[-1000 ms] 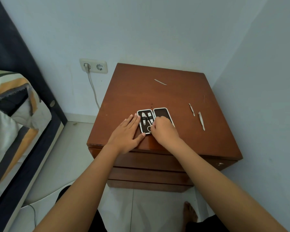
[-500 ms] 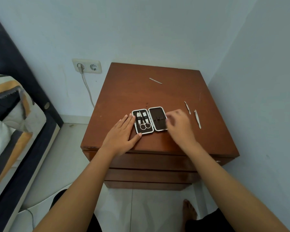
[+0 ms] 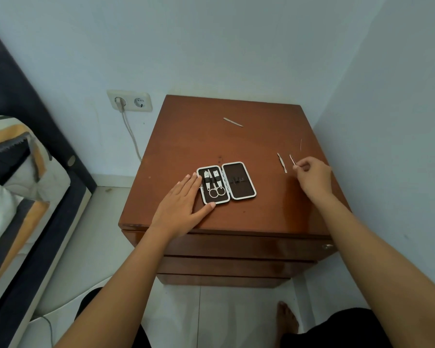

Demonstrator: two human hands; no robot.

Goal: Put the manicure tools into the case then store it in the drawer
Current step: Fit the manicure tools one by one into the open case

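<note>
The open manicure case (image 3: 239, 180) lies near the front of the wooden nightstand (image 3: 181, 146); its left half holds scissors and clippers (image 3: 213, 184). My left hand (image 3: 180, 209) rests flat beside the case, thumb and fingertips touching its left edge. My right hand (image 3: 313, 175) pinches one end of a thin metal tool (image 3: 292, 160) at the right of the top. A second slim tool (image 3: 281, 162) lies just left of it, a third (image 3: 233, 122) farther back, and a thin pin (image 3: 300, 144) near the right edge.
The nightstand has closed drawers (image 3: 236, 247) on its front, with a small lock (image 3: 327, 246) at the right. Walls stand close behind and to the right. A socket with a plugged cable (image 3: 129, 101) is on the back wall. A bed (image 3: 15, 184) stands at the left. My bare foot (image 3: 286, 320) is on the floor below.
My right hand left the case and moved right across the top to the thin tool, which it now pinches. My left hand stayed beside the case.
</note>
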